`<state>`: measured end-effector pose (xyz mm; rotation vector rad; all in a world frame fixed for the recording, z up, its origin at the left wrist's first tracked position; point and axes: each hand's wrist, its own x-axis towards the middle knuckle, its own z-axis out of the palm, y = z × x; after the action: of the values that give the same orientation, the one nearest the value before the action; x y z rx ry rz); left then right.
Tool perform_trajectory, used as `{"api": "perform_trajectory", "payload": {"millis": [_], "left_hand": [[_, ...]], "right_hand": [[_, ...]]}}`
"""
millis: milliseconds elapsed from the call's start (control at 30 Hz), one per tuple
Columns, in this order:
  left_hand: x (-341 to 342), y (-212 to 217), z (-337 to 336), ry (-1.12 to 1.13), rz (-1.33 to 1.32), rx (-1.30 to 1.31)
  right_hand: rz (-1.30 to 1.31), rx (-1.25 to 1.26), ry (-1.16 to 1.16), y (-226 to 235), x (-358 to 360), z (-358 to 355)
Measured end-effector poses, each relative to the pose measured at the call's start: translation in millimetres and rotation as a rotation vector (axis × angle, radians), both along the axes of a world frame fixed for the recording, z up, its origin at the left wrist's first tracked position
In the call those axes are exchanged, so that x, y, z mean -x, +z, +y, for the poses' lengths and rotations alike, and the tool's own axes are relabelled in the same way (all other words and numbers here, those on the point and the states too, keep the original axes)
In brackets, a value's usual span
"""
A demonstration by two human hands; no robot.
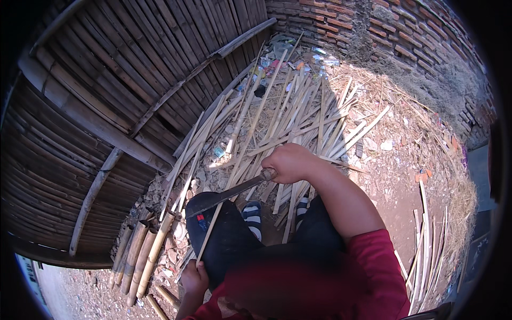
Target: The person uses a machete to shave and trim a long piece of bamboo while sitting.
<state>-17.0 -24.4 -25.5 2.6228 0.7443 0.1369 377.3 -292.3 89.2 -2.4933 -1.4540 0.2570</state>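
My right hand (292, 162) is closed round the handle of a machete in front of my lap. Its dark blade (229, 193) points left and slightly down, over my left knee. Low on the left, my left hand (193, 278) pinches the near end of a thin bamboo strip (211, 230). The strip slants up and away, crossing the blade near my knee; whether the two touch I cannot tell. Beyond the blade, the strip's far part is hard to separate from the pile of split bamboo strips (314, 120) ahead.
A bamboo slat wall (101, 106) rises on the left and a brick wall (341, 26) at the back. Several bamboo poles (140, 253) lean at the lower left. More strips (425, 240) lie at the right. My sandalled feet (252, 218) stand near the pile; litter is scattered farther back.
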Motion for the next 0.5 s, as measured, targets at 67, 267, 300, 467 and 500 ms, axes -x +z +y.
{"api": "perform_trajectory", "payload": {"millis": [67, 267, 300, 467, 500], "left_hand": [[1, -10, 3, -0.016, -0.032, -0.016], [-3, -7, -1, -0.003, -0.058, -0.015], [-2, -6, 1, -0.004, -0.057, -0.012], [-2, -2, -1, -0.004, -0.02, 0.006], [-4, 0, -1, 0.005, -0.016, -0.001]], "right_hand": [[0.031, -0.021, 0.057, -2, -4, 2], [0.097, -0.369, -0.482, -28, -72, -34], [0.1, -0.388, -0.494, -26, -66, -33], [-0.022, -0.122, -0.136, -13, -16, 0], [-0.048, -0.038, -0.031, -4, -4, 9]]}}
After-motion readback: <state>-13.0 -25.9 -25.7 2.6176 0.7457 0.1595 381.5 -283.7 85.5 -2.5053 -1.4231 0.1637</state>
